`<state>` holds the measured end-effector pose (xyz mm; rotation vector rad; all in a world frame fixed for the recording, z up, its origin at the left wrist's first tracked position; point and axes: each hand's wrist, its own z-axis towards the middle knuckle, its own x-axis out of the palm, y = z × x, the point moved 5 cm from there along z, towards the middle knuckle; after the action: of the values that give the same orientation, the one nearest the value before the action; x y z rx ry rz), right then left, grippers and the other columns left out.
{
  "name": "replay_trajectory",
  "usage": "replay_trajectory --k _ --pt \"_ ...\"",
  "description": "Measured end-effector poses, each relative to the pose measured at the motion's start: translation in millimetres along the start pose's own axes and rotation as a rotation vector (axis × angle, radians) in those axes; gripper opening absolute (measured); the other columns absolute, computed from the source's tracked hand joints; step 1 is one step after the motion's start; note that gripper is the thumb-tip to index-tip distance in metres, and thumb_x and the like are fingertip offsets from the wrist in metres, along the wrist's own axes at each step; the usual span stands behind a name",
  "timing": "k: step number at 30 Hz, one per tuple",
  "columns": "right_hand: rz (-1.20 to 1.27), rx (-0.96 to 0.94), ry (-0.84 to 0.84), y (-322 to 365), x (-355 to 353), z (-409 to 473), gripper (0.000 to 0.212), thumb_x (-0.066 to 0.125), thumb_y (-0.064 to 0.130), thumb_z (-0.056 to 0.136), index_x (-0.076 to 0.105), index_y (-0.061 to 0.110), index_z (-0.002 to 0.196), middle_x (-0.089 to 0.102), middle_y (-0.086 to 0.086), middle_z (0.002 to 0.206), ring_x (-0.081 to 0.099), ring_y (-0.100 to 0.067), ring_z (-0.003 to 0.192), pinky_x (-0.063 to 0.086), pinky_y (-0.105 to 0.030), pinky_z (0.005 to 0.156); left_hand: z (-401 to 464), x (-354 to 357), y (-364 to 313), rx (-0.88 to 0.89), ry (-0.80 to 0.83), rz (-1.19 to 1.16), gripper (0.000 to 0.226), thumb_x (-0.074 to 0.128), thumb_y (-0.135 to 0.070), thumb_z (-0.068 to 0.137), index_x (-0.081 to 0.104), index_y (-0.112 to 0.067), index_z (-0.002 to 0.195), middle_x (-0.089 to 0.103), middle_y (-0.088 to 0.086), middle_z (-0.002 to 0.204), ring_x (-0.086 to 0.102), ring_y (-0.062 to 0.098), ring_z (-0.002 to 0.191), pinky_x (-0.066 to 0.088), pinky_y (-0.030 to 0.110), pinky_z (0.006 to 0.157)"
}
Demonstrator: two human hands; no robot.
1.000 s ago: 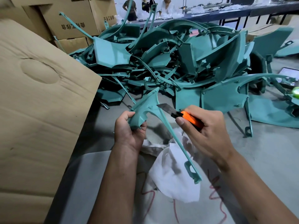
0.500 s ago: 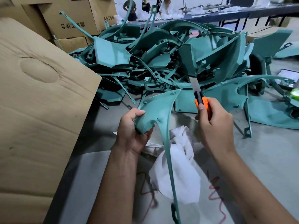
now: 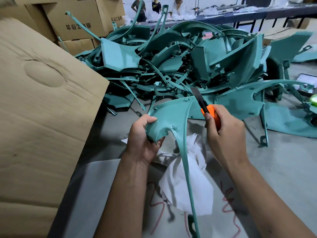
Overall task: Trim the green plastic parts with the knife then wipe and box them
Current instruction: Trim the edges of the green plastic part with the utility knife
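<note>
Nearest, a crumpled white cloth [image 3: 187, 184] on the grey floor, handy for the wiping step. Just above it, a green plastic part shaped like a fin with a long thin tail [image 3: 173, 115], gripped at its near-left corner by the left hand [image 3: 144, 140], fingers curled tight around the edge, probably to keep it steady and tipped up for cutting. To the right, the right hand [image 3: 224, 133], fingers wrapped around an orange-handled knife with a grey blade [image 3: 204, 103], blade close beside the part's far-right edge, touching or not cannot be told. On the left, a big brown cardboard box flap [image 3: 42, 107], likely for boxing. Farther back, a big heap of green plastic pieces [image 3: 197, 60], probably waiting for trimming.
</note>
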<state>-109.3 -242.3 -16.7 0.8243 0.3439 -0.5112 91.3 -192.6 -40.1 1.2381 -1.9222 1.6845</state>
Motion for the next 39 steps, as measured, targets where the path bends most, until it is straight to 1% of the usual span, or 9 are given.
replay_trajectory --k 4,16,21,24,28,32,33,36,39 --pt "0.008 -0.015 0.017 0 0 -1 0.010 0.058 0.018 0.105 0.064 0.015 0.097 0.049 0.006 0.062 0.043 -0.008 0.053 0.025 -0.027 0.052 -1 1 0 0.000 0.012 -0.004 0.027 0.053 -0.005 0.087 0.066 0.000 0.109 0.074 0.014 0.095 0.073 0.026 0.079 0.060 0.028 0.067" --pt "0.002 -0.014 0.010 1 0 -1 0.012 0.057 0.020 0.106 0.063 0.019 0.095 0.048 0.008 0.061 0.043 -0.006 0.052 0.026 -0.022 0.051 -1 2 -1 0.005 0.009 -0.013 0.024 0.053 -0.005 0.087 0.066 0.000 0.107 0.074 0.014 0.091 0.073 0.025 0.076 0.060 0.027 0.064" --pt "0.062 -0.031 0.019 -1 -2 0 0.015 0.059 0.026 0.105 0.062 0.023 0.091 0.048 0.007 0.058 0.045 -0.013 0.053 0.027 -0.020 0.049 -2 2 -2 0.008 -0.001 -0.026 0.024 0.051 -0.004 0.088 0.066 0.000 0.107 0.073 0.015 0.094 0.071 0.027 0.080 0.059 0.027 0.064" --pt "0.074 -0.053 0.038 0 -2 0 0.013 0.061 0.027 0.104 0.064 0.024 0.091 0.053 0.007 0.061 0.049 -0.014 0.057 0.030 -0.017 0.050 -4 4 -4 0.022 -0.001 -0.036 0.019 0.049 -0.003 0.090 0.064 0.000 0.102 0.071 0.013 0.085 0.069 0.023 0.070 0.056 0.022 0.054" --pt "0.144 -0.116 0.115 8 -1 -1 0.013 0.062 0.028 0.103 0.066 0.024 0.090 0.057 0.007 0.065 0.051 -0.016 0.058 0.037 -0.023 0.053 -4 3 -6 0.033 -0.059 -0.112 0.016 0.042 -0.001 0.095 0.055 -0.003 0.085 0.059 0.007 0.062 0.056 0.013 0.042 0.040 0.015 0.036" --pt "0.388 -0.112 0.305 13 5 -3 0.007 0.067 0.021 0.103 0.074 0.021 0.099 0.064 0.004 0.075 0.061 -0.016 0.063 0.050 -0.037 0.058 1 -8 -12 0.065 -0.142 -0.151 0.018 0.042 -0.002 0.095 0.047 -0.009 0.079 0.048 0.003 0.061 0.044 0.008 0.038 0.033 0.016 0.033" --pt "0.460 -0.089 0.354 13 6 -4 0.008 0.069 0.019 0.102 0.076 0.021 0.106 0.067 0.004 0.078 0.064 -0.016 0.065 0.052 -0.037 0.059 1 -11 -13 0.074 -0.160 -0.161 0.018 0.043 -0.002 0.095 0.047 -0.009 0.078 0.048 0.004 0.061 0.044 0.008 0.038 0.034 0.015 0.034" --pt "0.582 -0.058 0.451 15 8 -6 0.020 0.069 0.021 0.099 0.077 0.025 0.117 0.074 0.016 0.092 0.067 -0.007 0.074 0.055 -0.021 0.067 3 -15 -17 0.102 -0.203 -0.189 0.016 0.043 -0.001 0.094 0.049 -0.006 0.080 0.050 0.005 0.064 0.047 0.009 0.040 0.036 0.015 0.035" --pt "0.607 -0.085 0.512 17 9 -5 0.024 0.067 0.024 0.099 0.076 0.021 0.121 0.076 0.011 0.110 0.071 -0.011 0.087 0.059 -0.023 0.074 6 -21 -17 0.114 -0.247 -0.194 0.012 0.042 -0.002 0.093 0.049 -0.007 0.084 0.047 0.005 0.070 0.046 0.011 0.045 0.036 0.015 0.036"
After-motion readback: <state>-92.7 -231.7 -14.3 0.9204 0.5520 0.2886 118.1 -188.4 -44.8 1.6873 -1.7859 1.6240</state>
